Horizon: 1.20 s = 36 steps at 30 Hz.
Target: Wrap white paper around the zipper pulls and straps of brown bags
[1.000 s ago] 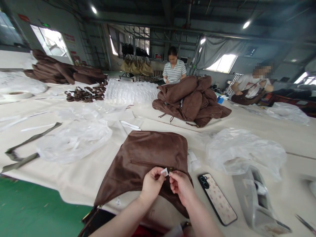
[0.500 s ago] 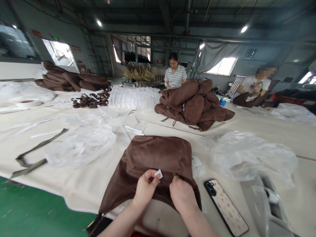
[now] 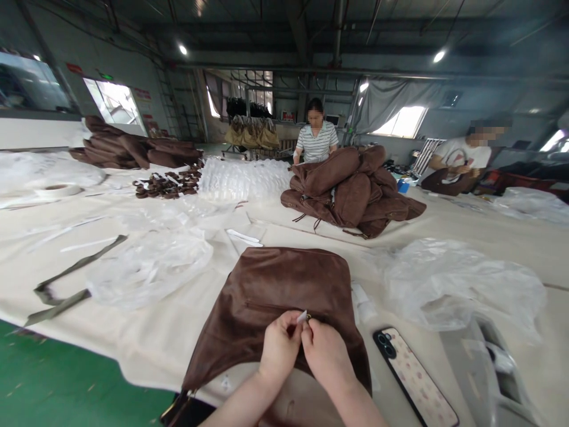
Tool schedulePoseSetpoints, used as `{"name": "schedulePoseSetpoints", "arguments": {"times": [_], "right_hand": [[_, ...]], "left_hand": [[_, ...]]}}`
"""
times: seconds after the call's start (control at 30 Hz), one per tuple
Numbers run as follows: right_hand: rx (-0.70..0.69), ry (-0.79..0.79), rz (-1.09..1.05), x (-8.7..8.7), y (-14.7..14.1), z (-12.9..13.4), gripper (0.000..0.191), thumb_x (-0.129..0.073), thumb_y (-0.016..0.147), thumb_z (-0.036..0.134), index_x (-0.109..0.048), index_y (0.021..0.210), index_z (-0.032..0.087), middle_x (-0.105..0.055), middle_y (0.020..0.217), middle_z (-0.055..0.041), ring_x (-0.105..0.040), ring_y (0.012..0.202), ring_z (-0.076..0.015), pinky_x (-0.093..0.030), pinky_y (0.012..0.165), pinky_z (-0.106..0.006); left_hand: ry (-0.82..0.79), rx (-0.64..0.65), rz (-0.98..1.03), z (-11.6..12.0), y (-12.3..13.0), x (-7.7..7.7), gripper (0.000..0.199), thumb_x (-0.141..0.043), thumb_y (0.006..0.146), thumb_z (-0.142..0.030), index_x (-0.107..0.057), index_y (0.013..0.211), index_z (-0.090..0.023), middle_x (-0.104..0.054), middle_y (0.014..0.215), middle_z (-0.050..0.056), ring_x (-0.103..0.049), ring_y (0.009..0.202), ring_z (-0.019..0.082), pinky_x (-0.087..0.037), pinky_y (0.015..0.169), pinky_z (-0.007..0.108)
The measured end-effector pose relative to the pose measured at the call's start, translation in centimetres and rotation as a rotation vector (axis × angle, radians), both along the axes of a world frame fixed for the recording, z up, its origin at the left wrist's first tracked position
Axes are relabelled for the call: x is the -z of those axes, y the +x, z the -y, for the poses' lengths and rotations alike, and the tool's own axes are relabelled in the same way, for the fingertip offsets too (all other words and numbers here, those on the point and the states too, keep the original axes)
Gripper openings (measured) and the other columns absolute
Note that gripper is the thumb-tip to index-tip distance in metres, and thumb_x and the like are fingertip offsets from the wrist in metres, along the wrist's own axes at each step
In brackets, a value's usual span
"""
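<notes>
A brown bag (image 3: 293, 273) lies flat on the covered table in front of me, a zipper running across its upper face. My left hand (image 3: 281, 341) pinches a small white paper piece (image 3: 303, 316) between thumb and fingers. Right beside it, my right hand (image 3: 326, 350) is closed at the zipper's right end, its fingertips on the small brass zipper pull (image 3: 308, 318). Both hands meet over the bag, and the fingertips partly hide the paper and the pull.
A phone (image 3: 415, 376) lies to the right, near crumpled clear plastic (image 3: 462, 284). More plastic (image 3: 151, 267) and a dark green strap (image 3: 80, 261) lie left. Beyond are piled brown bags (image 3: 351, 190) and bubble wrap (image 3: 244, 178). Two co-workers sit or stand farther back.
My left hand has moved right with the white paper piece, up to my right hand at the zipper pull. The zipper pull remains at my right fingertips.
</notes>
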State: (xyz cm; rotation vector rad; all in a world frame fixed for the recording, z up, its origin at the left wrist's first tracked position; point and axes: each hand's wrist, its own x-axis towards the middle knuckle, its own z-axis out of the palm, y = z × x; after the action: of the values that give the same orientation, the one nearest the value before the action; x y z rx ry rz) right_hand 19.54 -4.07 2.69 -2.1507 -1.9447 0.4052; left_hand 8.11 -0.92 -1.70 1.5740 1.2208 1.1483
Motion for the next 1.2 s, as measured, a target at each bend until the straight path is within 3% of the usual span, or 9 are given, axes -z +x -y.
{"name": "schedulePoseSetpoints", "arguments": {"times": [0.13, 0.33, 0.47, 0.6, 0.7, 0.83, 1.0, 1.2], "right_hand": [[-0.029, 0.013, 0.011, -0.6, 0.2, 0.0, 0.034, -0.033, 0.094, 0.023, -0.066, 0.093, 0.016, -0.072, 0.087, -0.0120, -0.067, 0.081, -0.0234, -0.043, 0.069, -0.029], [-0.075, 0.046, -0.041, 0.1, 0.8, 0.0, 0.037, -0.029, 0.094, 0.020, -0.065, 0.096, 0.017, -0.072, 0.091, -0.0104, -0.067, 0.088, -0.0226, -0.043, 0.075, -0.029], [-0.075, 0.043, -0.110, 0.4, 1.1, -0.1, 0.036, -0.029, 0.093, 0.020, -0.065, 0.099, 0.016, -0.072, 0.094, -0.0106, -0.066, 0.090, -0.0223, -0.044, 0.078, -0.029], [-0.078, 0.039, -0.273, 0.6, 1.6, 0.1, 0.032, -0.033, 0.092, 0.020, -0.064, 0.097, 0.017, -0.072, 0.092, -0.0095, -0.066, 0.088, -0.0198, -0.044, 0.077, -0.027], [0.013, -0.034, -0.498, 1.2, 2.1, 0.2, 0.030, -0.034, 0.091, 0.021, -0.063, 0.086, 0.017, -0.069, 0.072, -0.0047, -0.065, 0.063, -0.0147, -0.044, 0.061, -0.023], [0.213, -0.174, -0.832, 2.4, 2.2, 0.1, 0.032, -0.035, 0.093, 0.032, -0.061, 0.082, 0.016, -0.057, 0.050, 0.0028, -0.049, 0.032, -0.0091, -0.032, 0.035, -0.020], [0.307, -0.130, -1.091, 2.9, 1.8, -0.8, 0.019, -0.057, 0.082, 0.034, -0.062, 0.075, 0.016, -0.056, 0.047, 0.0052, -0.046, 0.030, -0.0064, -0.026, 0.028, -0.015], [0.425, -0.091, -1.202, 2.4, 1.2, -1.6, 0.010, -0.060, 0.075, 0.024, -0.059, 0.070, 0.016, -0.055, 0.045, 0.0058, -0.044, 0.030, -0.0055, -0.028, 0.030, -0.015]], "left_hand": [[0.036, 0.021, -0.031, 0.0, 0.3, 0.0, 0.020, -0.054, 0.078, -0.018, -0.071, 0.089, -0.021, -0.074, 0.085, 0.002, -0.069, 0.078, 0.017, -0.054, 0.080, 0.026], [-0.025, 0.135, -0.017, 0.0, -0.3, -1.2, 0.032, -0.048, 0.075, -0.013, -0.071, 0.095, -0.019, -0.075, 0.092, 0.004, -0.070, 0.085, 0.017, -0.054, 0.084, 0.027], [-0.065, 0.148, -0.008, 0.2, -0.3, -1.9, 0.027, -0.050, 0.080, -0.019, -0.071, 0.098, -0.017, -0.075, 0.094, 0.005, -0.070, 0.084, 0.018, -0.054, 0.081, 0.026], [-0.046, 0.108, -0.086, -0.2, -0.1, -1.6, 0.020, -0.052, 0.080, -0.024, -0.071, 0.087, -0.019, -0.074, 0.083, 0.004, -0.069, 0.077, 0.018, -0.053, 0.075, 0.024], [-0.091, 0.107, -0.064, -0.7, 0.1, -1.0, 0.019, -0.053, 0.081, -0.027, -0.070, 0.084, -0.018, -0.073, 0.077, 0.004, -0.069, 0.072, 0.018, -0.053, 0.071, 0.025], [-0.164, 0.122, -0.004, -0.9, 0.1, -0.9, 0.023, -0.054, 0.082, -0.033, -0.069, 0.086, -0.016, -0.073, 0.075, 0.005, -0.069, 0.071, 0.018, -0.054, 0.068, 0.025], [-0.107, 0.090, -0.087, -0.7, 0.0, -1.6, 0.021, -0.054, 0.082, -0.030, -0.070, 0.084, -0.017, -0.074, 0.077, 0.004, -0.068, 0.072, 0.018, -0.052, 0.069, 0.024], [-0.040, 0.089, -0.141, -0.8, -0.2, -1.2, 0.020, -0.053, 0.083, -0.029, -0.070, 0.086, -0.019, -0.074, 0.078, 0.003, -0.068, 0.073, 0.018, -0.052, 0.072, 0.024]]}}
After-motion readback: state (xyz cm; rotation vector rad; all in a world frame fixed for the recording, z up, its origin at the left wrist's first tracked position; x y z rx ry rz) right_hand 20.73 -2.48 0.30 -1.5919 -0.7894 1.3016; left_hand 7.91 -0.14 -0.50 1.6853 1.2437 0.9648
